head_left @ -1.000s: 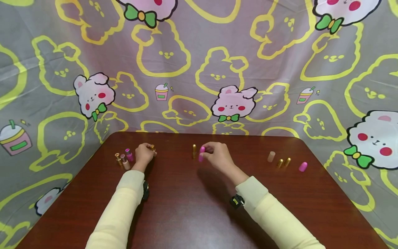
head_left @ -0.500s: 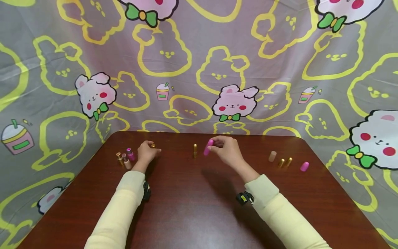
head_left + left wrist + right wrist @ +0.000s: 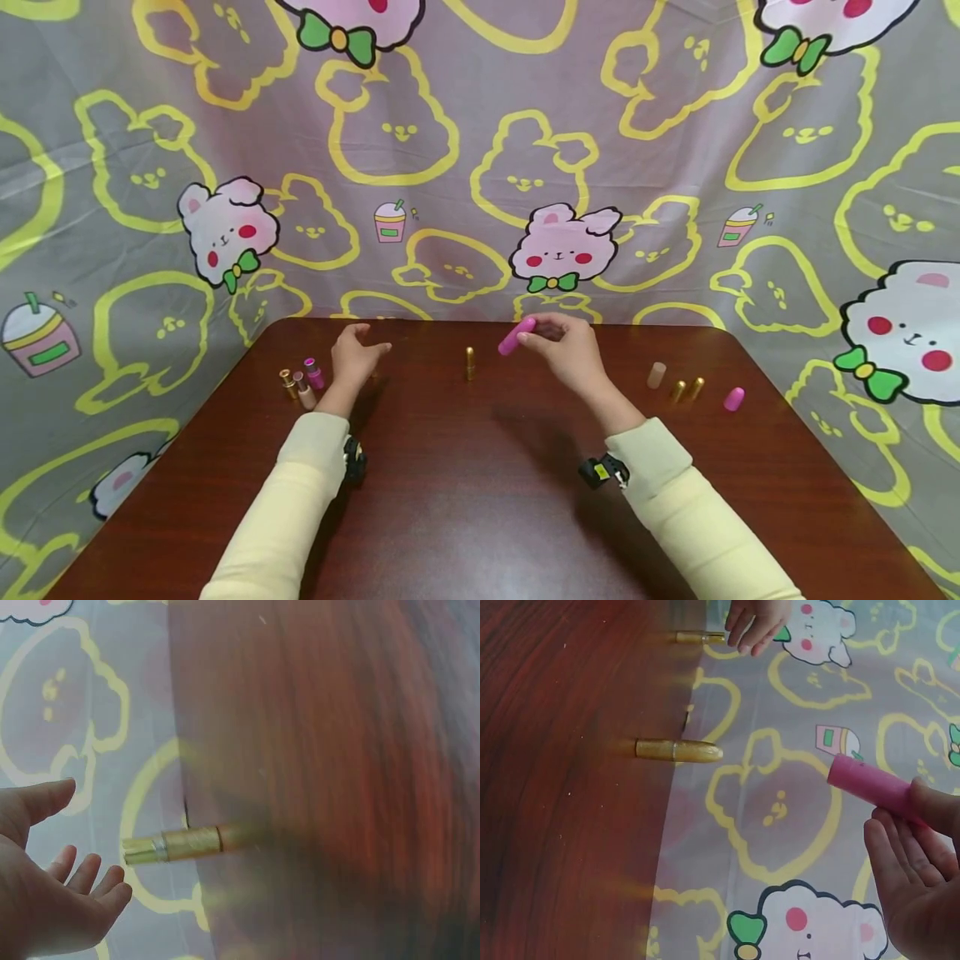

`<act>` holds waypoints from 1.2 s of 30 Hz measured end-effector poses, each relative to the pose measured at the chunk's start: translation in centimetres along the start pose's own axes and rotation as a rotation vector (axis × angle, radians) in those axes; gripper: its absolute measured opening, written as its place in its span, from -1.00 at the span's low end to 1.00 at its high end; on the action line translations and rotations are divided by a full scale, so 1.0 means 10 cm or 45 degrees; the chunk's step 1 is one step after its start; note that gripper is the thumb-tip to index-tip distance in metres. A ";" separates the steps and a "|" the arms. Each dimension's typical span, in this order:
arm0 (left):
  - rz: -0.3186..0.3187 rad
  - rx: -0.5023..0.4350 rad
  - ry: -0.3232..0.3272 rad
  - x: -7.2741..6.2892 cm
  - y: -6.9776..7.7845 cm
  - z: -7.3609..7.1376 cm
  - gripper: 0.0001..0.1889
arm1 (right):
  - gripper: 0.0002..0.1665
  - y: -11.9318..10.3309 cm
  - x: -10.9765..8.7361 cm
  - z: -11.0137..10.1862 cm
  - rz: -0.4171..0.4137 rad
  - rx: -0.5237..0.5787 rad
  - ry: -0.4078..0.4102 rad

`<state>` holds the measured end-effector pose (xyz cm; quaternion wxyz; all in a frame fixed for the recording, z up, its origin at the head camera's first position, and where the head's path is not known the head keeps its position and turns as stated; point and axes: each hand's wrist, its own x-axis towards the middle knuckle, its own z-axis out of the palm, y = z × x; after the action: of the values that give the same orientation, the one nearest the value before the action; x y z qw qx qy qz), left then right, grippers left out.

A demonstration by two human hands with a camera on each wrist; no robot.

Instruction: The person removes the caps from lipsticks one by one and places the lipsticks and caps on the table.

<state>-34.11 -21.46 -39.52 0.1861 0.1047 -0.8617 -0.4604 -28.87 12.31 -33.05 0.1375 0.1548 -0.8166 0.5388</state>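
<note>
A pink lipstick tube [image 3: 516, 337] hangs tilted above the table, pinched between the thumb and fingers of my right hand [image 3: 573, 354]. The right wrist view shows the flat end of that lipstick [image 3: 874, 784] pointing away from the right hand. My left hand [image 3: 356, 358] is raised at the back left with thumb and fingers apart, holding nothing. Beside it stands an uncapped gold lipstick [image 3: 191, 844], apart from the fingers; the hand mostly hides it in the head view. Between both hands, a gold lipstick with a rounded top [image 3: 470, 364] stands upright.
At the left stand three uncapped lipsticks: gold [image 3: 288, 384], beige [image 3: 304, 390] and magenta [image 3: 313, 373]. On the right are a beige cap [image 3: 656, 375], two gold caps [image 3: 697, 388] and a pink cap [image 3: 734, 399]. A patterned curtain [image 3: 450, 150] hangs behind the brown table [image 3: 450, 500].
The right hand has lifted the pink lipstick up and to the right, tilting it more. The left hand has moved off the gold lipstick, and its fingers have spread.
</note>
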 end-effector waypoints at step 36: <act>0.210 -1.362 -0.118 -0.50 1.03 0.54 -0.68 | -0.87 -0.16 0.07 0.05 0.172 1.084 0.262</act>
<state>-31.92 -9.89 -34.84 0.2107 -0.0928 -0.5199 -0.8226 -28.87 11.16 -31.66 0.1068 0.0896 -0.5123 0.8474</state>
